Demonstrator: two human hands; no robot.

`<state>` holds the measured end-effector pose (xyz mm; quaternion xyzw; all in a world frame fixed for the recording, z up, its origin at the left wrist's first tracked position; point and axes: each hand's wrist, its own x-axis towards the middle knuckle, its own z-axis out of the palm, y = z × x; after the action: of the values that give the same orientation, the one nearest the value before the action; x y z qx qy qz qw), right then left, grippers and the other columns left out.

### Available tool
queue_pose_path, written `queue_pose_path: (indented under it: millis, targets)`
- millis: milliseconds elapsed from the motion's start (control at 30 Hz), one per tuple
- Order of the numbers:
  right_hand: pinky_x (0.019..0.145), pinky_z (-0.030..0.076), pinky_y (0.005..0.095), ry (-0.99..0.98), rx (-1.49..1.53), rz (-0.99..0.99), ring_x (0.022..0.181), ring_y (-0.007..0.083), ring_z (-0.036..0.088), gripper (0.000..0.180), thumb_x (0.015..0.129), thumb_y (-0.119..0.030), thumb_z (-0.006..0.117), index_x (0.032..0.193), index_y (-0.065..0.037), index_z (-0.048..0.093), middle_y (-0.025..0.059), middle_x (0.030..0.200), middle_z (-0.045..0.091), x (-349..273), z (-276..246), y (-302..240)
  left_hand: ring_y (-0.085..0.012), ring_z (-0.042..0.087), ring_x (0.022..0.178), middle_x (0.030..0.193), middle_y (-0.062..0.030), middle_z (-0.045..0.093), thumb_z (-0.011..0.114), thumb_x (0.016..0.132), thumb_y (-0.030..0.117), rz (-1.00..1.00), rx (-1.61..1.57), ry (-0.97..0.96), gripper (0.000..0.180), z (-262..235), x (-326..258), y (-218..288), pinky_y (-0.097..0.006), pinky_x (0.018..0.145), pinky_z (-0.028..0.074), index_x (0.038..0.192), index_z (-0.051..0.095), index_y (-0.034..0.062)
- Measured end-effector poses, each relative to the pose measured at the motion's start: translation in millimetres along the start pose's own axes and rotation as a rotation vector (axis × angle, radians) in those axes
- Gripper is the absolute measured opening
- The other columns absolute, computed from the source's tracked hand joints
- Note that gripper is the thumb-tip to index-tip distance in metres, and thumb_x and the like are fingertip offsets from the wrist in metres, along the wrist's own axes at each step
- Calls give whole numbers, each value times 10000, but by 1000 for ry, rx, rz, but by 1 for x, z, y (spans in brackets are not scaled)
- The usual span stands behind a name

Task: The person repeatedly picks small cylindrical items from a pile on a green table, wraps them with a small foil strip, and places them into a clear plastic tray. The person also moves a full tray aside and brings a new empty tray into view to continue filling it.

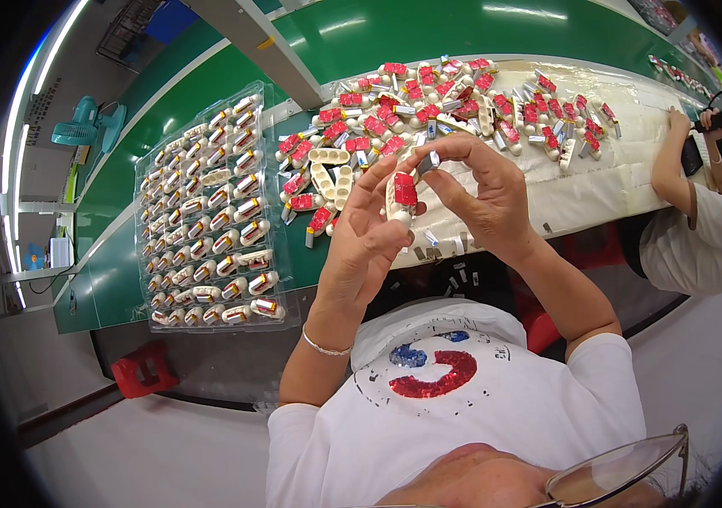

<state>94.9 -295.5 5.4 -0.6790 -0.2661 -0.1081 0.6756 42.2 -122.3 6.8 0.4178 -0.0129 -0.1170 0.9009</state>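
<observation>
My left hand [359, 245] is closed around a small cream plastic part [400, 212] with rounded ends and a red patch on one face. Thumb and forefinger of my right hand [496, 199] pinch a small silvery tab [429, 162] just above that part's upper end; whether the two touch is unclear. Behind my hands, a loose heap of like parts with red patches [375, 125] covers the worktop. Among them lie several bare cream pieces with round hollows [323, 180].
To the left lies a clear plastic tray [289, 296] filled with rows of cream parts with red-and-yellow strips. A grey post [272, 55] rises behind the heap. Small tabs [460, 275] lie scattered by the near edge. Another person's arm [672, 161] rests at the right; a red stool [142, 370] stands lower left.
</observation>
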Motion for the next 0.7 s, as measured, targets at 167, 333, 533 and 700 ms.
queue_pose_path:
  millis: [167,333,533,700]
  targets:
    - [765,519,286,-102,-126,-88,859,168,656,208,850,-33,696,1051,6,661,95,976,678,7,-6,-9,-153,651,1004,1269,-114,585,669,872,60,65,187,138,504,-2,-2,-2,-262,810,534,1343,497,15]
    - [713,528,307,-206,-292,-198,801,214,656,228,825,-37,709,1050,-25,677,89,916,664,15,-10,-14,-161,647,1028,1163,-105,656,637,917,58,122,245,218,412,-8,-3,-9,-290,884,536,1311,532,-1]
    - [641,518,324,-237,-494,-283,782,218,647,278,804,-65,724,1077,-37,679,74,895,661,12,-8,-15,-169,646,1033,1155,-124,644,641,918,51,175,235,207,351,-4,-4,-5,-308,888,557,1248,542,-19]
    - [604,499,317,-268,-668,-404,740,203,625,335,747,-53,699,1080,-36,672,55,871,650,9,-5,-21,-188,667,1025,1137,-147,653,590,928,14,225,304,213,311,-5,-5,-6,-307,852,592,1232,543,-30]
